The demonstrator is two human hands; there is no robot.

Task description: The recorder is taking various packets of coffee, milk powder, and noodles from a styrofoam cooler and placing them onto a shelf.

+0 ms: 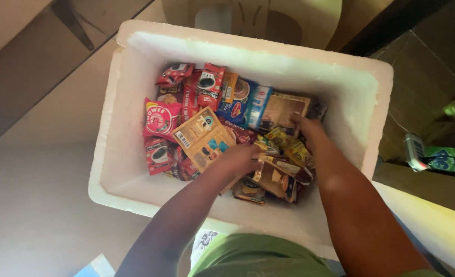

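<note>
While both arms reach down into the white foam box (125, 102) at frame centre, we find the left hand (240, 159) closed on tan sachets (204, 137) and the right hand (307, 127) resting on a brown packet (284, 109) at upper right, its fingers' grip not discernible. Red, blue and yellow snack packets (160, 119) crowd the box floor, and a green bottle (445, 158) lies at the right edge.

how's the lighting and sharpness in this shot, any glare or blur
Head view: bright light washes out the white foam box rim, while the floor around it sits dim. The snack packets read fairly sharp and colourful. The left hand and right hand are dark and slightly soft among the packets; wide-angle bend shows at the edges.
</note>
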